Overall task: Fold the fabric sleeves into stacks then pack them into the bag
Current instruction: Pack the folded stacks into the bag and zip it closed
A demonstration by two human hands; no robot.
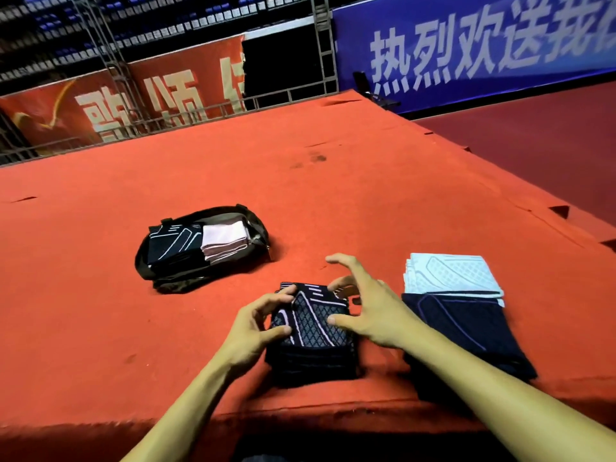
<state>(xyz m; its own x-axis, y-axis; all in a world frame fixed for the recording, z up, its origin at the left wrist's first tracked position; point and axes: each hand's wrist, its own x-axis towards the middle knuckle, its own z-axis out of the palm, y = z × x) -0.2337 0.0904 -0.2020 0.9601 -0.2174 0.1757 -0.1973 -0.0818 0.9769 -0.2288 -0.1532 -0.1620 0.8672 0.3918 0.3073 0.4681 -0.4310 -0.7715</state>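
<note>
Stack gripped by left hand, right hand touching (layers indistinct).

left hand curled, right hand fingers splayed

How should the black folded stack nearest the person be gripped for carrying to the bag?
Clamp the black stack at its left and right edges, one hand per side, fingers down at the bottom layer. It is many loose folded layers, so a top pinch would probably lift only some. The left hand and right hand flank it now.
</note>
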